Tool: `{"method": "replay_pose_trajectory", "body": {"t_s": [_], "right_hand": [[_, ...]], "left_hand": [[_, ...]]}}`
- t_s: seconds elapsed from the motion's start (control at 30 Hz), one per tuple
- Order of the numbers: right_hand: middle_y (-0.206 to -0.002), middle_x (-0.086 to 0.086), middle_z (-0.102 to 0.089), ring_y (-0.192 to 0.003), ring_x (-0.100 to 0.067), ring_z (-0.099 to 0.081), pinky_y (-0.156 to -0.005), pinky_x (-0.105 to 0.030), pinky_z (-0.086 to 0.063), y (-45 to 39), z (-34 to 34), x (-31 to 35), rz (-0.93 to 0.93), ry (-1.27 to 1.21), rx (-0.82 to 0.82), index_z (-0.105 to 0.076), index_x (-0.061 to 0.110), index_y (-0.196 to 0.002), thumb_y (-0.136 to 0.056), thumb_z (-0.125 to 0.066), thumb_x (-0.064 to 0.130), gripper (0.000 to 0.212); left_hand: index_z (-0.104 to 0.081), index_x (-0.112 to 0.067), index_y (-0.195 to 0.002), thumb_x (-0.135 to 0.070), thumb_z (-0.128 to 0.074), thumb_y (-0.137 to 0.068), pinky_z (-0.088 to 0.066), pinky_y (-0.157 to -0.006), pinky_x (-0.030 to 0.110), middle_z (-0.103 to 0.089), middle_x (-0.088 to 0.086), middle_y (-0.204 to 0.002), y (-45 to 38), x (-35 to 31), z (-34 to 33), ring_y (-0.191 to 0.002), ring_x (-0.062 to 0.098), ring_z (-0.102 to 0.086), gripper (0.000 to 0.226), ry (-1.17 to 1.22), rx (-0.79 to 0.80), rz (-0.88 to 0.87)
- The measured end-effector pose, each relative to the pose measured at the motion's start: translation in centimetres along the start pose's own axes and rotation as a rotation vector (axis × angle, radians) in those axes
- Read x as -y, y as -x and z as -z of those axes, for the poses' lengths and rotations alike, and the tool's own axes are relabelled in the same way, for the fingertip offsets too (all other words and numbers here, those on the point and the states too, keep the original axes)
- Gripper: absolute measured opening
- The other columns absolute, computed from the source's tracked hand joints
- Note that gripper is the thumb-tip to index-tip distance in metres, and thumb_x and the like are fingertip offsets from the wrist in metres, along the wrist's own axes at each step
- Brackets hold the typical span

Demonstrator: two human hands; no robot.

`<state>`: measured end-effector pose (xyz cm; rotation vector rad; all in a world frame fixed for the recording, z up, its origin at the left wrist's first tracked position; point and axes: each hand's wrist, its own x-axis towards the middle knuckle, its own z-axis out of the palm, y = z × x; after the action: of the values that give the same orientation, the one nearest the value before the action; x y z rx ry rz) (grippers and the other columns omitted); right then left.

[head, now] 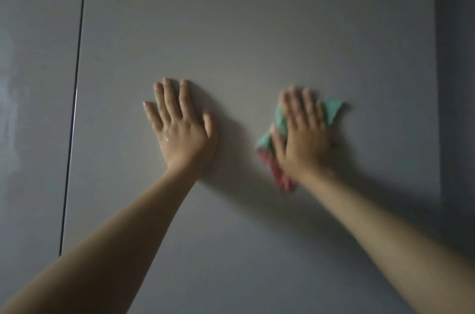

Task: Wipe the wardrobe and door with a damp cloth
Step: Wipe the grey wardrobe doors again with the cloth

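A flat grey wardrobe panel [257, 31] fills the view. My left hand [180, 126] lies flat on it with straight, spread fingers and holds nothing; drops of water shine on its back. To the right, my right hand [304, 131] presses a green and red cloth [332, 110] against the panel with straight fingers. The cloth sticks out above the hand on the right and below the wrist on the left; its middle is hidden under the palm. The right hand is blurred.
A thin dark vertical gap [74, 108] separates this panel from a neighbouring grey panel [33, 108] on the left, which shows a pale sheen. The panel's right edge [435, 82] meets a darker shadowed strip.
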<state>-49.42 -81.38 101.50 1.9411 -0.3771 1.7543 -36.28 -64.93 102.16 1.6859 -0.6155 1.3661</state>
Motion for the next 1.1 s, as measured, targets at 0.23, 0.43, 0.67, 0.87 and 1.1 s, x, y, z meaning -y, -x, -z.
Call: {"method": "replay_pose_trajectory", "body": {"t_s": [0.23,0.43,0.67,0.87,1.1], "right_hand": [[-0.151,-0.011,-0.033,-0.14,-0.032,-0.029,-0.112,-0.042,-0.02,-0.5,1.4,-7.8,0.279,0.049,0.054,-0.026,0.012,-0.148,-0.095,-0.03,0.04,0.061],[-0.153,-0.015,-0.032,-0.142,-0.037,-0.024,-0.117,-0.046,-0.016,-1.1,0.5,-2.0,-0.246,-0.009,-0.045,-0.028,0.005,-0.148,-0.091,-0.028,0.043,0.068],[-0.15,-0.004,-0.039,-0.138,-0.028,-0.033,-0.112,-0.043,-0.023,7.6,1.0,0.0,0.388,0.005,0.139,-0.042,0.015,-0.143,-0.09,-0.042,0.041,0.059],[-0.151,-0.01,-0.036,-0.141,-0.027,-0.03,-0.115,-0.039,-0.015,1.2,1.7,-9.3,0.103,0.049,0.031,-0.034,0.011,-0.146,-0.092,-0.034,0.038,0.061],[-0.152,-0.014,-0.033,-0.141,-0.035,-0.028,-0.117,-0.042,-0.013,2.2,1.2,-7.9,-0.237,0.035,-0.102,-0.032,0.004,-0.146,-0.095,-0.031,0.04,0.063]], "left_hand": [[-0.02,-0.011,-0.151,-0.04,-0.031,-0.086,0.01,-0.117,0.044,-0.009,0.015,-0.159,-0.5,0.0,0.2,-0.147,0.027,0.001,0.072,0.003,-0.02,-0.002],[-0.019,-0.011,-0.151,-0.04,-0.031,-0.086,0.011,-0.117,0.043,-0.008,0.015,-0.159,-0.5,-0.4,0.2,-0.147,0.026,0.002,0.072,0.021,-0.023,0.009],[-0.032,-0.007,-0.146,-0.035,-0.032,-0.081,0.011,-0.115,0.042,-0.02,0.021,-0.155,0.1,-6.0,0.4,-0.146,0.03,-0.01,0.071,0.093,0.036,-0.192],[-0.038,-0.006,-0.143,-0.034,-0.033,-0.081,-0.001,-0.116,0.044,-0.031,0.019,-0.151,1.3,-10.6,-2.7,-0.144,0.031,-0.022,0.069,0.066,0.035,-0.281],[-0.031,-0.004,-0.146,-0.038,-0.03,-0.089,0.003,-0.117,0.046,-0.023,0.02,-0.154,1.0,-10.9,-3.1,-0.145,0.032,-0.014,0.067,0.021,-0.007,-0.312]]}}
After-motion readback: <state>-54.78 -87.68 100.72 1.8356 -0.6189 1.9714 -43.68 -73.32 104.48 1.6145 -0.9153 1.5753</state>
